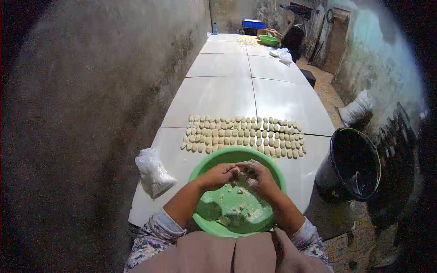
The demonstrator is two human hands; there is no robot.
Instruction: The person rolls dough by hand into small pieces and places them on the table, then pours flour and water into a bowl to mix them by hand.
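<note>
Over a green basin [200, 170], my left hand [219, 175] and my right hand [256, 176] meet with fingers curled together. Whatever they hold between them is mostly hidden, though it may be a bit of dough. White flour coats the fingers of my right hand. In the basin lie loose flour [248, 200] and small crumbs, with a larger lump of dough [223, 220] near its front wall. Just beyond the basin, many small oval dough pieces [246, 133] lie in rows on the white table [218, 98].
A plastic bag of white powder [154, 175] sits at the table's left edge. To the right stands a black bucket [325, 168], with a white sack [356, 108] behind it. Another green basin [269, 40], a plastic bag [283, 55] and a person [295, 41] are at the far end.
</note>
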